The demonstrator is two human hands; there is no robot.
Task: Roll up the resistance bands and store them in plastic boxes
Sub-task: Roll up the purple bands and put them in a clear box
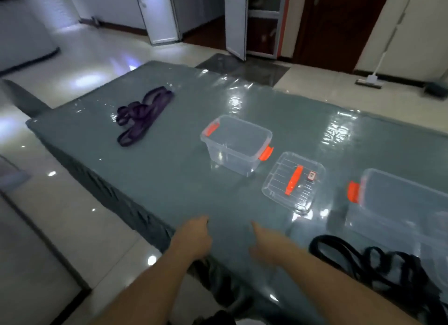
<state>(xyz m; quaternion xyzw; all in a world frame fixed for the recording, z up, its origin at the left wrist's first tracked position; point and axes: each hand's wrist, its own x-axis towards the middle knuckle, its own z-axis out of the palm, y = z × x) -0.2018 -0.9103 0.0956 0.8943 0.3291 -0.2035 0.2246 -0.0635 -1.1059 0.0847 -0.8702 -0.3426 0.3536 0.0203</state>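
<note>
1. Hands low over the grey table (169,179): left hand (194,237) loosely curled, holding nothing; right hand (264,242) relaxed, forefinger extended, also bare.
2. Purple bands (143,114) lie far left, black bands (378,264) near right.
3. Open clear box (236,144) sits mid-table, its lid (293,181) just beside, second box (402,198) at the right.

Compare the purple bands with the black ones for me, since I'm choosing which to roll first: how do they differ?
The purple bands lie far off near the table's left edge; the black bands lie close by, right of the right hand. The purple ones stretch out in a long bunch, the black ones sprawl in open loops. Both are unrolled, outside the boxes, and touched by neither hand.
</note>
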